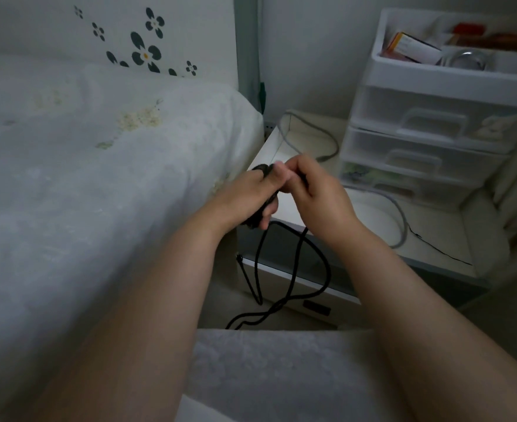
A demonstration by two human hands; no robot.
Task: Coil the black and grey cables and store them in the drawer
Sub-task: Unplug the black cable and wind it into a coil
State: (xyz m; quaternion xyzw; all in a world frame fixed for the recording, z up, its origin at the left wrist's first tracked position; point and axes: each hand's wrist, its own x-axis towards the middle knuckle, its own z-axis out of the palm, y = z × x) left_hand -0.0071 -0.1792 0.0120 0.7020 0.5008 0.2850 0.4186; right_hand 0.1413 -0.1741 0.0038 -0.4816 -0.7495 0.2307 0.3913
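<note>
A bed (99,166) covered with a pale sheet fills the left side, and a white headboard panel (147,41) printed with dark flowers stands behind it. Beside the bed's right edge a grey vertical post (246,47) is seen against the plain wall.

Near the middle, the left hand (245,196) is curled round a bundle of the black cable (297,269), with turns of it wound about the fingers. The right hand (315,190) is held just beside the left, its fingertips pinching the same cable at the top of the bundle. The loose length of the cable hangs down from the hands in loops, in front of the bedside table (434,248) and down towards the floor.

On the white tabletop the grey cable (403,220) is laid in an open curve; a further stretch of it shows nearer the wall. A thin dark line, whose nature cannot be told, is seen on the tabletop near its front right edge.

At the right, a translucent plastic drawer unit (434,123) stands on the table, with small boxes and a shiny round object in its top tray. A pale towel-like cloth (281,370) lies between the forearms at the bottom.
</note>
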